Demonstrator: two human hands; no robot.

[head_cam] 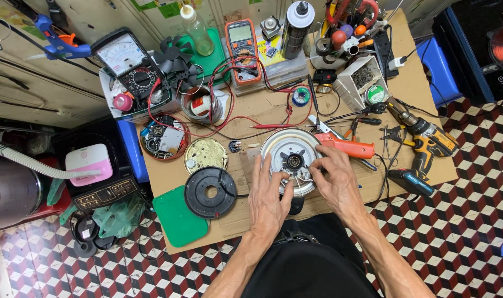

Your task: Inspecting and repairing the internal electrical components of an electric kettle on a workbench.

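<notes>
Hands at the near edge of a cluttered wooden bench [411, 83], both resting on a round metal appliance base [291, 160] that lies flat near the middle of the near edge.

Left hand [269, 194]: palm down, fingers spread fairly wide over the near-left rim of the metal base, touching it; no grip around anything.

Right hand [335, 177]: fingers curled narrow, tips pinched on small metal parts at the near side of the base's dark central hub. What exactly the tips pinch cannot be told.

Just left of the left hand: black round cover [210, 192] with a centre hole, flat on the bench, partly over a green plastic lid [177, 218] at the near-left corner.

Just beyond the right hand: orange-handled tool [346, 147], lying across the far-right side of the metal base.

Middle band, left of the base: brass-coloured disc [205, 155], and farther left a red-rimmed round housing [164, 137] with circuit parts inside.

Right edge: yellow and black cordless drill [425, 143], lying on its side, well apart from the hands.

Far side: orange digital multimeter [242, 47] with red leads trailing toward the base; analogue meter [127, 60] at the far-left corner; dark spray can [296, 30] and clear bottle [197, 30], both upright along the far edge.
</notes>
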